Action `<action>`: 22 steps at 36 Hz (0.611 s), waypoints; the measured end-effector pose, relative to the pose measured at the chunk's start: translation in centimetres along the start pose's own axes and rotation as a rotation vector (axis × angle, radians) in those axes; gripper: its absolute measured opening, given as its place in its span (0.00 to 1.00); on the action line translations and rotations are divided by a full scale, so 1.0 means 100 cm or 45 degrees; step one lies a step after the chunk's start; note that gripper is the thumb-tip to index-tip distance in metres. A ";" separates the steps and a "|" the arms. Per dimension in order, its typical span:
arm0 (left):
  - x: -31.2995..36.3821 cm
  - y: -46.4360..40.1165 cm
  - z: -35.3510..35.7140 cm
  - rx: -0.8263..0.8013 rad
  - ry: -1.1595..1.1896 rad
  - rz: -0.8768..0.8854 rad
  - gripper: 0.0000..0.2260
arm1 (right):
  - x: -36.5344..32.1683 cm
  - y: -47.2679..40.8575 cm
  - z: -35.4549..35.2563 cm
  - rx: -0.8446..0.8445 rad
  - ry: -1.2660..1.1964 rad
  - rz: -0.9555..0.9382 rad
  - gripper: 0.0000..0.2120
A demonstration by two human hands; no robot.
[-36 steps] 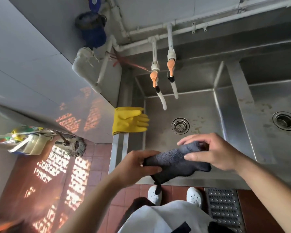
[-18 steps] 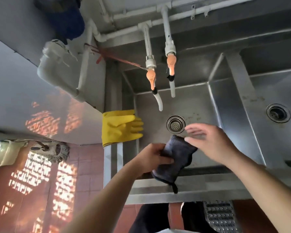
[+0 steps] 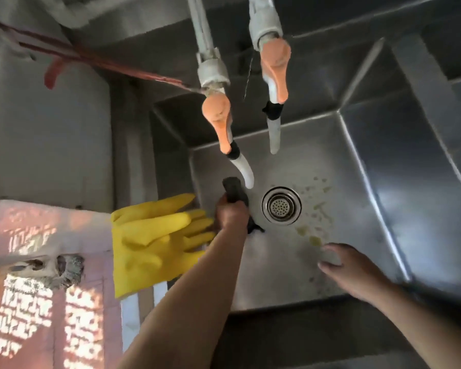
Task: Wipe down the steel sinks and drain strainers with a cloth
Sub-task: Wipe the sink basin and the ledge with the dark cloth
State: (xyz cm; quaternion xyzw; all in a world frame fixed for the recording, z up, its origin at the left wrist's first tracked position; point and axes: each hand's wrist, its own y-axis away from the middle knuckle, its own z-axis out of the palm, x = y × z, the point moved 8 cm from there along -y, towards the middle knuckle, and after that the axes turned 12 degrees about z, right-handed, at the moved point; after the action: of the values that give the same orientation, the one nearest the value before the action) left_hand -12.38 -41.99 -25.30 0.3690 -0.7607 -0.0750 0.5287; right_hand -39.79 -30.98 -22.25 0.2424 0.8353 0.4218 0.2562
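Note:
My left hand (image 3: 230, 213) is shut on a dark grey cloth (image 3: 233, 191), held low inside the left steel sink (image 3: 290, 278) just under the left tap's white spout. The round drain strainer (image 3: 281, 205) lies right of the cloth, a short gap away. Yellowish specks and smears mark the sink floor to the right of the strainer. My right hand (image 3: 343, 265) hovers over the sink's near right part, fingers spread, holding nothing. The right sink is cut off at the frame's right edge.
Two taps with orange handles (image 3: 217, 115) (image 3: 274, 73) hang down over the sink. A yellow rubber glove (image 3: 155, 241) drapes over the sink's left rim. A steel divider wall (image 3: 383, 161) separates the two basins. Red tiled floor shows at lower left.
I have leaned in closer. My left hand carried the cloth down into the left sink beside the strainer. My right hand let go of the cloth and moved right.

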 end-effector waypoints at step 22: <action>0.013 -0.154 0.062 -0.517 -1.575 0.695 0.30 | 0.033 -0.129 -0.037 0.218 0.381 0.227 0.51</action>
State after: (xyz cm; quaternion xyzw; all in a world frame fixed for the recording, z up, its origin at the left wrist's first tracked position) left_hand -10.48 -55.56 -34.75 -0.0513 -0.9580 -0.2762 0.0576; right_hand -47.06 -37.87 -31.75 0.2709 0.8722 0.4014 0.0690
